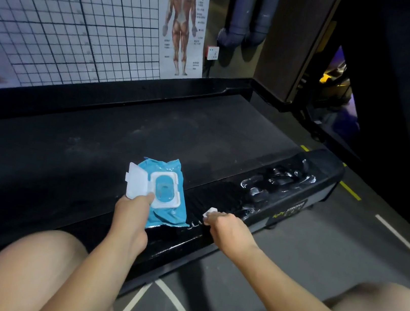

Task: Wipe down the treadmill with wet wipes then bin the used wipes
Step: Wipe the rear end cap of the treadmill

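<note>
Left hand (134,214) is laid on the open wipes pack (170,173), its grip unclear; a small wipe (210,212) is pinched by the right hand (230,229) on the treadmill rail (219,193), which stretches away forward-right.

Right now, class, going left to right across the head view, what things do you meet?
Blue plastic wet-wipe pack, small white wipe, glossy wet streaks on black side rail, yellow floor stripe.
</note>
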